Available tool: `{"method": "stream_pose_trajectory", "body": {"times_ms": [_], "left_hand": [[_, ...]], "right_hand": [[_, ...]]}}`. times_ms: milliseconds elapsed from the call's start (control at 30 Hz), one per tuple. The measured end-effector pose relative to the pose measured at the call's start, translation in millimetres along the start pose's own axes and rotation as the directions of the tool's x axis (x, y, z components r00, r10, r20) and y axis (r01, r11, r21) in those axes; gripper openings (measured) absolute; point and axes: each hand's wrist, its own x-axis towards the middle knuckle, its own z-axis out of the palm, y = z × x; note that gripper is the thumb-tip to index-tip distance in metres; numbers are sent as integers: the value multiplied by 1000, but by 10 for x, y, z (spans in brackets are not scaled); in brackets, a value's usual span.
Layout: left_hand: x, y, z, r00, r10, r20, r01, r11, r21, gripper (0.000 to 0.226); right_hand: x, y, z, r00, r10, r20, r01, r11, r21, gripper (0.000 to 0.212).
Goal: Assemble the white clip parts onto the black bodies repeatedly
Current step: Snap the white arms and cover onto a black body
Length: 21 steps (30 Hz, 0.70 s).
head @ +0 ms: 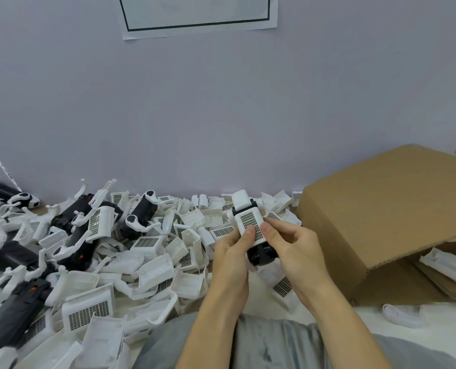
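Both hands are closed on one workpiece above the lap: the black body (261, 253) is gripped by the left hand (231, 258) and right hand (292, 251), thumbs pressing a white clip part (249, 225) onto it. Several assembled units (141, 214) are seen at left; a big heap of loose clips (152, 267) is left.

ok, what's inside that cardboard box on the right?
Through the opening of the cardboard box, one white clip part shows near the front. The box's top panel hides everything deeper inside.
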Motion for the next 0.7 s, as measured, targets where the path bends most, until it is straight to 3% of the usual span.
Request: {"method": "stream_pose_trajectory", "body": {"times_ms": [133, 233, 300, 400, 467, 600, 700], "left_hand": [[5, 6, -22, 997, 34, -64, -29, 996, 89, 18], [-9, 25, -18, 992, 28, -121, -23, 999, 49, 24], [-17, 50, -9, 992, 7, -127, -11, 999, -30, 38], [-37, 105, 4, 999, -48, -25, 42, 976, -215, 59], [-45, 126, 14, 997, -56, 58, 71, 954, -291, 59], [-38, 107, 18, 988, -28, 152, 62, 974, -219, 55], [-22, 93, 22, 993, -31, 117, 56, 974, -220, 44]], "right_hand": [[-1, 31, 17, 997, -43, -64, 38, 996, -79, 15], [-5, 69, 56, 977, -183, -111, 143, 943, -299, 14], [-23, 72, 80, 960, -277, -46, 231, 871, -434, 16], [-50, 93, 104, 951, -288, 115, 302, 778, -551, 49], [-36, 111, 90, 960, -240, 144, 277, 735, -619, 68], [9, 127, 9, 972, -229, 42, 211, 787, -579, 63], [-5, 102, -11, 971, -232, -63, 176, 865, -470, 49]]}}
